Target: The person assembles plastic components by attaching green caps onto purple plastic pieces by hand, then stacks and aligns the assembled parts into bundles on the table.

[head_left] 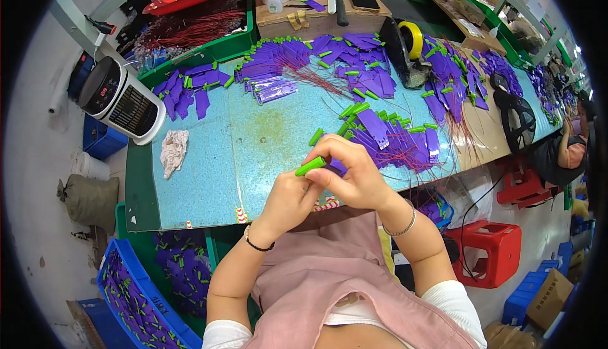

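Near the front edge of the bench, my two hands meet over a flat purple piece with a green end cap point(310, 167). My right hand point(356, 170) pinches it between thumb and fingers, covering most of the purple part. Just under the green cap, the closed fingers of my left hand point(292, 201) press against the same piece; their tips are partly hidden. Beyond my right hand spreads a pile of similar purple pieces with green caps point(399, 143), with thin red wires among them. A fanned row of them point(269, 61) lies farther back.
A white heater point(130, 105) stands at the bench's left end, near a crumpled cloth point(173, 153). A green crate point(252, 29) holds red wires. Below left, a blue crate point(149, 308) contains purple pieces. Yellow tape point(413, 40) sits behind. A red stool point(487, 254) and another person point(570, 146) are right.
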Tool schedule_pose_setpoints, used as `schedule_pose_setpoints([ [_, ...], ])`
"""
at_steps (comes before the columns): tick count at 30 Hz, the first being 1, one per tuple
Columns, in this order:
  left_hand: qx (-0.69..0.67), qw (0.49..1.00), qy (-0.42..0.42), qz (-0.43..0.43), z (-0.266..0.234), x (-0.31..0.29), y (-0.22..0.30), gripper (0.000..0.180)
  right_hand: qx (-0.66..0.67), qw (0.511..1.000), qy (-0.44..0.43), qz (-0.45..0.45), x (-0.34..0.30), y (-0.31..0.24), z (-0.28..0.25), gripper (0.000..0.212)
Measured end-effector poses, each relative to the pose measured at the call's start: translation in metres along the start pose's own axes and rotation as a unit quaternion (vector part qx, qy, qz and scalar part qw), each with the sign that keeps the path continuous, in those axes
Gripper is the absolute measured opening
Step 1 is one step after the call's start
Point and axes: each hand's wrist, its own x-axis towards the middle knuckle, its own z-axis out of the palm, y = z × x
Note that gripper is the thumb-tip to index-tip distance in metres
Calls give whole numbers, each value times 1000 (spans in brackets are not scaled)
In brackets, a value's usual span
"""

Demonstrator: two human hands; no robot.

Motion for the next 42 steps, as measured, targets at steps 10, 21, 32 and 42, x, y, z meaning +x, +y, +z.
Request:
schedule_pose_setpoints([
  [10,-112,992,-31,-52,2,-4,-7,22,44,993,44,97,-12,7,5,13],
  [21,437,892,109,35,-65,86,-121,44,-422,902,38,-76,-30,42,1,24],
  [32,223,967,125,22,-47,39,-104,30,-577,810,40,95,34,134,-122,20],
  [42,-220,949,151,-166,-39,19,-56,27,-138,987,83,-13,27,28,-41,20],
])
